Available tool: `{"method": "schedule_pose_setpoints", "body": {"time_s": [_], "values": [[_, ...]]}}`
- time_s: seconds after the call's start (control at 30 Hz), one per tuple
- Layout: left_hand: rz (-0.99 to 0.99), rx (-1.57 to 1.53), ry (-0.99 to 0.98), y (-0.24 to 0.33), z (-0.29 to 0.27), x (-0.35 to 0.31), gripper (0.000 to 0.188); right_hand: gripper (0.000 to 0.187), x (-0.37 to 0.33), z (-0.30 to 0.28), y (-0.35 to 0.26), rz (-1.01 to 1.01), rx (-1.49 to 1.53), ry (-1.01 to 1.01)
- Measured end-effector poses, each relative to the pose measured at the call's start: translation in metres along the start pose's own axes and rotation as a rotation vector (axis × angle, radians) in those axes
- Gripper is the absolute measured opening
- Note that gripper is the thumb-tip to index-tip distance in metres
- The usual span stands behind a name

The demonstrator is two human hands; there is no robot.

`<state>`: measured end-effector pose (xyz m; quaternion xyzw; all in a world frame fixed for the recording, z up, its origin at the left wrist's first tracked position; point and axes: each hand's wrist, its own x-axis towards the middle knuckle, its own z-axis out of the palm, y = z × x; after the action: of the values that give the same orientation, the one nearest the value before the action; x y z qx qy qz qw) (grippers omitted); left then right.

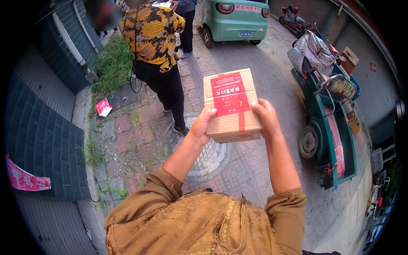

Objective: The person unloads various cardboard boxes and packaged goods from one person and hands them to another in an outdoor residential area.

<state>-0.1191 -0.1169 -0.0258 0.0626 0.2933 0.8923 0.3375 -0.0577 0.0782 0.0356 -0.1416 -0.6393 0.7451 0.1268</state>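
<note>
- A cardboard box (233, 106) is held up just off the middle of the view, toward 1 o'clock; its upper face has a red printed panel, with a red stripe running toward 6 o'clock.
- The left hand (201, 125) is clamped on the box at 8 o'clock, thumb on the upper face; its other fingers are mostly hidden.
- The right hand (267, 117) grips it between 3 and 4 o'clock, thumb also on top, so the box is squeezed between both hands.
- Counting from the box, a round manhole cover (208, 161) lies on the paving at 7 o'clock, partly behind the left forearm.
- Toward 10 o'clock stands a person in a yellow-and-black patterned shirt (151, 34); grass (114, 63) grows beside them, along the wall.
- A red-and-white packet (103, 107) lies on the ground at 9 o'clock.
- A pale green car (234, 25) is at 12 o'clock, a scooter (293, 19) at 1.
- A green cart (324, 131) stands between 3 and 4 o'clock.
</note>
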Motion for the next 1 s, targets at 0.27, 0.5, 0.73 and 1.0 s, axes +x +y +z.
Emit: {"method": "schedule_pose_setpoints", "body": {"time_s": [0.27,0.5,0.73,1.0], "values": [[0.003,0.023,0.070,-0.007,0.005,0.007,0.038,0.047,0.006,-0.012,0.004,-0.017,0.114,-0.082],[0.007,-0.001,0.043,0.002,0.009,0.010,0.036,0.039,0.018,-0.009,0.002,-0.012,0.032,0.015],[0.031,0.071,0.021,0.011,0.008,0.031,0.044,0.032,0.054,-0.005,-0.003,0.029,0.059,0.044],[0.063,0.143,0.126,0.045,0.000,0.071,0.043,0.029,0.109,0.017,-0.005,0.092,0.146,0.040]]}}
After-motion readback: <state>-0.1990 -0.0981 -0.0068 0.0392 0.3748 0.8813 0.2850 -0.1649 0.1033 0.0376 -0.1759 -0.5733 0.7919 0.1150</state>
